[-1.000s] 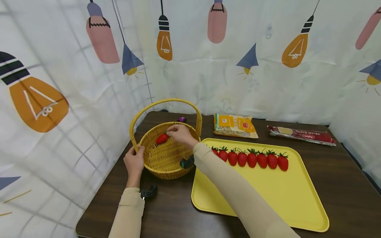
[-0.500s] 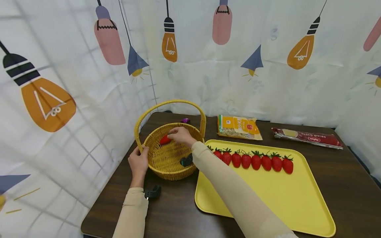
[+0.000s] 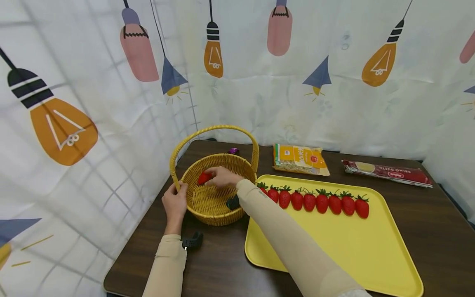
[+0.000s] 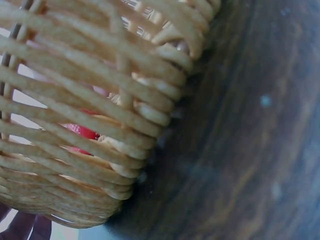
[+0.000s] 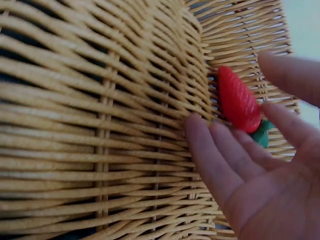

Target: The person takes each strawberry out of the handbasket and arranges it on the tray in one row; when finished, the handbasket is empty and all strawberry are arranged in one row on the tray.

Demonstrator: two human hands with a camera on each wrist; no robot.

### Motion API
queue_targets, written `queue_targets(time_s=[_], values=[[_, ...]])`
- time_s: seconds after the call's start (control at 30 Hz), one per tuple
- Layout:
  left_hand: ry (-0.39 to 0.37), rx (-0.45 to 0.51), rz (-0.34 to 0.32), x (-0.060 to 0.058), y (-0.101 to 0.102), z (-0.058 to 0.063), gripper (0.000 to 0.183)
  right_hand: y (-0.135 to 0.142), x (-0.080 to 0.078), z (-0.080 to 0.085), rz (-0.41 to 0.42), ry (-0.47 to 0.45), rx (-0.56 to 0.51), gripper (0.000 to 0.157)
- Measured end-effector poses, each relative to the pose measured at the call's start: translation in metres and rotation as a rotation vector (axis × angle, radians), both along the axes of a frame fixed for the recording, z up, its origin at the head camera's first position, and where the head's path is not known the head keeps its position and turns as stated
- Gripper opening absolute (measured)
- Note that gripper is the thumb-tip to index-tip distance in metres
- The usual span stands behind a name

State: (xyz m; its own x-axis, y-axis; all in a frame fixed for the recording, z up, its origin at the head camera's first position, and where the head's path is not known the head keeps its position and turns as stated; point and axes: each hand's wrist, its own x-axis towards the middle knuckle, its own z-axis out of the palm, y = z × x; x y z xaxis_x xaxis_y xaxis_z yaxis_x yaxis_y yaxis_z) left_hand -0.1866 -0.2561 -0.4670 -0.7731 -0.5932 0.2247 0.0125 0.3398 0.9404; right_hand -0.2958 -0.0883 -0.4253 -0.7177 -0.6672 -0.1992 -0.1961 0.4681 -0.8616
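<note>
A yellow wicker basket (image 3: pixel 213 216) with a tall arched handle stands on the dark table. My left hand (image 3: pixel 175 204) grips its rim at the left foot of the handle; in the left wrist view the weave (image 4: pixel 90 100) fills much of the picture. Inside lies a red strawberry (image 3: pixel 204 178) with a green leafy top, against the far left wall. My right hand (image 3: pixel 222 178) is down in the basket beside it. In the right wrist view the fingers of that hand (image 5: pixel 270 185) are extended and spread, fingertips right at the strawberry (image 5: pixel 239 100).
A yellow tray (image 3: pixel 334 247) right of the basket bears a row of several strawberries (image 3: pixel 309 201) along its far side. Behind it lie an orange-and-clear food packet (image 3: pixel 300 159) and a long dark red packet (image 3: pixel 387 173). A small purple wrapped item (image 3: pixel 233 151) sits behind the basket.
The right hand has lowered into the basket and its fingers have loosened from the strawberry, which now lies inside. The left hand keeps its grip; the whole view has shifted slightly.
</note>
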Motion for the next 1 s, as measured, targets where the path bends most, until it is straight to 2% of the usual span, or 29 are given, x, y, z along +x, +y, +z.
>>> queue_targets(time_s=[0.13, 0.43, 0.67, 0.87, 1.0], values=[[-0.011, -0.014, 0.006, -0.001, 0.0, -0.002, 0.02, 0.0, 0.001, -0.001, 0.054, -0.012, 0.013, 0.062], [-0.01, -0.03, 0.012, -0.001, 0.001, -0.004, 0.018, -0.004, 0.004, -0.004, 0.087, -0.019, 0.001, 0.063], [0.014, -0.047, 0.024, -0.001, 0.002, -0.001, 0.014, -0.009, 0.007, -0.005, 0.144, -0.024, -0.004, 0.049], [0.022, -0.051, 0.029, -0.001, 0.001, -0.001, 0.014, -0.015, 0.011, -0.005, 0.246, -0.04, 0.007, 0.042], [0.028, -0.046, 0.024, -0.002, 0.001, 0.0, 0.014, -0.017, 0.014, -0.005, 0.3, -0.096, 0.002, 0.041]])
